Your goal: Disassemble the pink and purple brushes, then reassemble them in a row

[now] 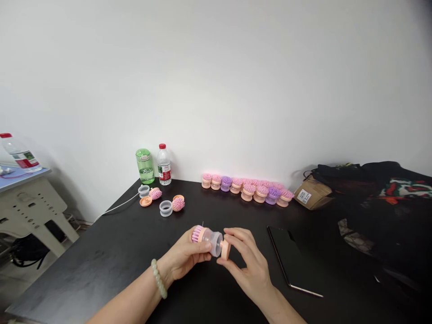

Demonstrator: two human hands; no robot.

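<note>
My left hand (pixel 189 253) is closed around a small brush (pixel 210 239) with a clear body and pink bristles, tilted so the bristles face left. Between the thumb and fingers of my right hand (pixel 248 261) is a peach cap (pixel 225 249), held at the clear body's right end. Whether the cap touches the body's rim cannot be made out. Farther back on the left lie loose parts: a clear ring (pixel 165 208), a pink bristle head (pixel 178 204), a second clear ring (pixel 143 191) and a flat peach cap (pixel 146 201).
Several finished-looking brushes (pixel 248 192), pink and purple, stand in rows by the wall. A green bottle (pixel 145 166) and a water bottle (pixel 164 165) stand at the back left. To the right lie a black tablet (pixel 295 261), a brown paper bag (pixel 312 192) and dark cloth (pixel 371 216).
</note>
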